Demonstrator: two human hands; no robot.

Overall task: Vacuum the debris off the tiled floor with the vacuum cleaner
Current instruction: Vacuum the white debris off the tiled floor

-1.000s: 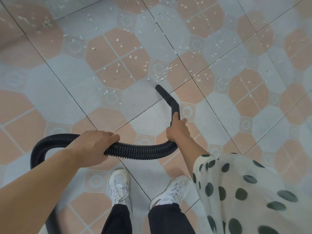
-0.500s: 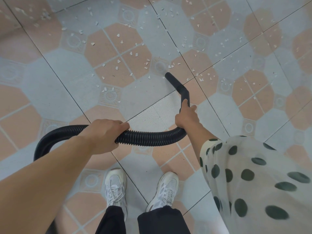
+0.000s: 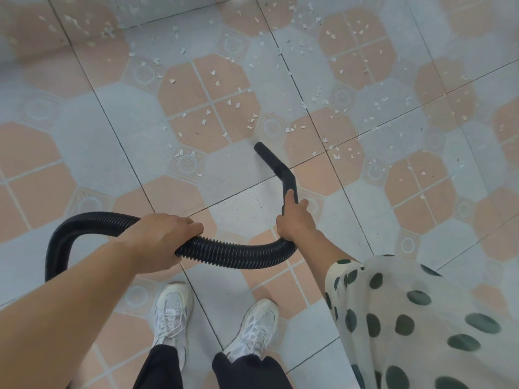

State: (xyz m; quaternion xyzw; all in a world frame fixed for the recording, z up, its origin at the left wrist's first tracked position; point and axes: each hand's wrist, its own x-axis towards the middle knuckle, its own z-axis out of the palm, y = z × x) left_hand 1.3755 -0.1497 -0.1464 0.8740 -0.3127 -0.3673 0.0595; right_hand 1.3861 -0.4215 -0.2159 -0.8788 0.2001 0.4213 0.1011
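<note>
**Change:** the nozzle [image 3: 273, 162], which was pushed up against the small patterned square [image 3: 271, 127] half a second ago, is now drawn back a little onto the grey tile [image 3: 233, 169]. The cluster of chips seen on that square a second ago is reduced to a few. This patch is judged nearly cleared, with most of the task still outstanding.

**Debris** [image 3: 213, 73]: pale chips are scattered over the tiled floor [image 3: 84, 153] ahead of the nozzle tip and to its right. The nearest pieces lie just beyond the tip, and none is touched.

**Right hand** [image 3: 295, 220]: the fingers are curled round the rigid tube just below its bend.

**Left hand** [image 3: 160, 242]: the fingers [image 3: 191, 224] are wrapped over the ribbed hose [image 3: 233, 252], which is carried between both hands.

**Vacuum body:** not in view.
</note>
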